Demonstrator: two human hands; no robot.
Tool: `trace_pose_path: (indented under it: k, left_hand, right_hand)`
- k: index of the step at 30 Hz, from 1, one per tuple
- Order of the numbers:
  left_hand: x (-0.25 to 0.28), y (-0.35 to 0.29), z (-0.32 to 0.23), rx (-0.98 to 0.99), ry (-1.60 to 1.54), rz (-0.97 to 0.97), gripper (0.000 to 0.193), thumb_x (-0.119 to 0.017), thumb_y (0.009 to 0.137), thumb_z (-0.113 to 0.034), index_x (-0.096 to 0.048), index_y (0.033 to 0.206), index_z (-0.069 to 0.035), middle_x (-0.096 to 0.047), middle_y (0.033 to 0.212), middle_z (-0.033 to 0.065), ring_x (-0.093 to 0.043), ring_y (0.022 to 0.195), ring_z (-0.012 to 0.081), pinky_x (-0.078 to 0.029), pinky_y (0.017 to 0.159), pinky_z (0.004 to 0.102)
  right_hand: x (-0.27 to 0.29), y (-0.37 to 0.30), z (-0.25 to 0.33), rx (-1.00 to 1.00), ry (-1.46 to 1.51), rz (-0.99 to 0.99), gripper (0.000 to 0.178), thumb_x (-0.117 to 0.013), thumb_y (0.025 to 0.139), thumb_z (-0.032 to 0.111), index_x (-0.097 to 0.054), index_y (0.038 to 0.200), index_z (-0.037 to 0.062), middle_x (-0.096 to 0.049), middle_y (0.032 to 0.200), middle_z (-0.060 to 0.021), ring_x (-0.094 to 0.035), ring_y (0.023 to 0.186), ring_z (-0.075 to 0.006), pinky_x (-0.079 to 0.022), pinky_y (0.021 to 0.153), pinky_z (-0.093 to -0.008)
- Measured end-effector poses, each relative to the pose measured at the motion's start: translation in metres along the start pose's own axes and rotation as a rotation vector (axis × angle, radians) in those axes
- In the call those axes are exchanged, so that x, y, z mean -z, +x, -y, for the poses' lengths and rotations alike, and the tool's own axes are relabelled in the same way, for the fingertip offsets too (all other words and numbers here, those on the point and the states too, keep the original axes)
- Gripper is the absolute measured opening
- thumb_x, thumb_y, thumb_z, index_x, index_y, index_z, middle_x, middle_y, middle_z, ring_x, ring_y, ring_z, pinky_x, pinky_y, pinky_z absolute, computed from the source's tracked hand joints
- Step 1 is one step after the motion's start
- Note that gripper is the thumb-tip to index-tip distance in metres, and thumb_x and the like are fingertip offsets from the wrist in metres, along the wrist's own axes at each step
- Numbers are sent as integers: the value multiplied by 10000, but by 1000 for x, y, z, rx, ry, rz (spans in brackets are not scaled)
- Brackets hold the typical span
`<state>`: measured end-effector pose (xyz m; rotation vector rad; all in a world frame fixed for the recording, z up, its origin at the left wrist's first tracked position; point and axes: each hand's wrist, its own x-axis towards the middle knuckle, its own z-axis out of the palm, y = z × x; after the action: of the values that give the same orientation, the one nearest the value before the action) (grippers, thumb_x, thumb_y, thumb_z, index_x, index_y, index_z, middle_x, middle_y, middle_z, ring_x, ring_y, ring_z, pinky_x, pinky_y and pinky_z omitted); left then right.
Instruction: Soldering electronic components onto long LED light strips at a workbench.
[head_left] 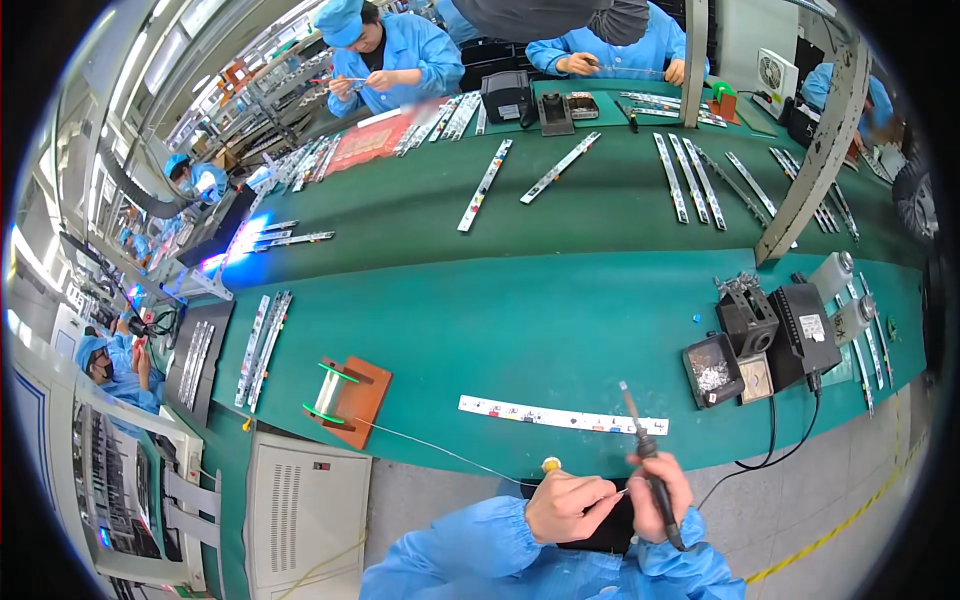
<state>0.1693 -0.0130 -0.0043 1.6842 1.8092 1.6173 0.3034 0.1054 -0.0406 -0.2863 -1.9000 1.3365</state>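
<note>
My right hand (662, 495) is closed round the handle of a soldering iron (643, 438). Its metal tip points up and away, above the right end of a long white circuit board strip (545, 413) lying on the green mat. Whether the tip touches the strip I cannot tell. My left hand (572, 507) pinches a thin solder wire near the table's front edge, close to my right hand. That solder wire (430, 441) runs left to a spool (328, 392) with green rims on a brown stand (368, 400). A small yellow round thing (551, 464) sits just beyond my left hand.
On the right stand a black soldering station (803, 328), an iron holder (748, 322) and a tray of solder scraps (712, 372). More board strips (262, 350) lie at the left. Beyond, a dark green conveyor belt (400, 215) carries strips; co-workers sit across it. A metal post (815, 150) rises at right.
</note>
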Motion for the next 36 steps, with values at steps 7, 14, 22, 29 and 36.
trace_pose_path:
  k: [7, 14, 22, 29, 36]
  left_hand:
    - [14, -4, 14, 22, 81, 51, 86, -715, 729, -19, -658, 781, -57, -552, 608, 53, -572, 499, 216, -422, 433, 349]
    - [45, -11, 23, 177, 282, -41, 190, -664, 679, 82, -623, 815, -46, -573, 619, 64, -552, 481, 241, -415, 455, 334]
    - [75, -30, 52, 593, 309, -552, 72, -599, 920, -38, -574, 882, 19, -567, 622, -25, -413, 505, -22, -295, 431, 166]
    - [100, -29, 83, 552, 288, -663, 97, -555, 963, -64, -585, 939, 25, -558, 689, -10, -438, 583, 8, -325, 508, 160]
    - [118, -32, 89, 640, 322, -702, 196, -471, 975, -8, -612, 1110, 8, -604, 842, 52, -526, 753, 70, -428, 668, 204]
  right_hand:
    - [-13, 16, 3, -35, 39, 42, 401, -557, 845, -118, -502, 1183, 89, -609, 1026, -236, -596, 677, -183, -506, 577, -312]
    - [43, 4, -32, 164, -507, -346, 350, -579, 899, -11, -499, 1234, 54, -588, 1139, -225, -599, 998, -285, -526, 765, -385]
    - [71, -6, -36, -27, -633, -245, 302, -489, 961, 158, -552, 1193, -23, -638, 1103, -208, -570, 985, -245, -448, 883, -365]
    - [32, 25, -37, 47, -547, -170, 304, -547, 933, 132, -540, 1201, -13, -630, 1111, -250, -587, 931, -259, -479, 821, -368]
    - [33, 17, -35, 7, -519, -171, 323, -532, 954, 162, -521, 1230, -7, -628, 1121, -234, -573, 974, -254, -449, 900, -393]
